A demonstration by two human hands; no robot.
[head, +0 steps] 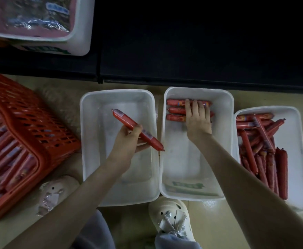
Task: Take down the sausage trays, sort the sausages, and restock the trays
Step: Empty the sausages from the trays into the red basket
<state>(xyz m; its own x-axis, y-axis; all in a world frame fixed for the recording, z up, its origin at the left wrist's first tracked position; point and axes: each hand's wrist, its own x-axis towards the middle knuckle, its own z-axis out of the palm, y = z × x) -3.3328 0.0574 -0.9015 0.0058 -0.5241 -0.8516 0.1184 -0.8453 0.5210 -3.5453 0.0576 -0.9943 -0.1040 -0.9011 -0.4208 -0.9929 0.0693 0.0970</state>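
- Fingers (138, 127) of the left hand (126, 142) curl round one red sausage (123, 118), gripping it past its middle, toward the near end. It slants above the left tray (100, 159), which has nothing else in it.
- The right hand (198, 123) lies flat, its fingers (200, 106) straight and spread, pressing on a row of three sausages (175, 110) at the far end of the middle tray (181, 164).
- The right tray (298, 159) holds a loose heap of sausages (260, 150), some crossed over others.
- A red basket (30, 119) sits to the left, tipped, with more sausages inside.
- Judging by its look, each sausage is light and fairly stiff: the held one sticks out of the grip at both ends without sagging. The glossy plastic skin is probably slick, and the round shape will roll.
- A hold round the middle seems best for balance. The clipped tips give little to grip.
- Laid side by side and touching, they should stay put. A flat palm on the row likely stops them rolling while the next one goes in.
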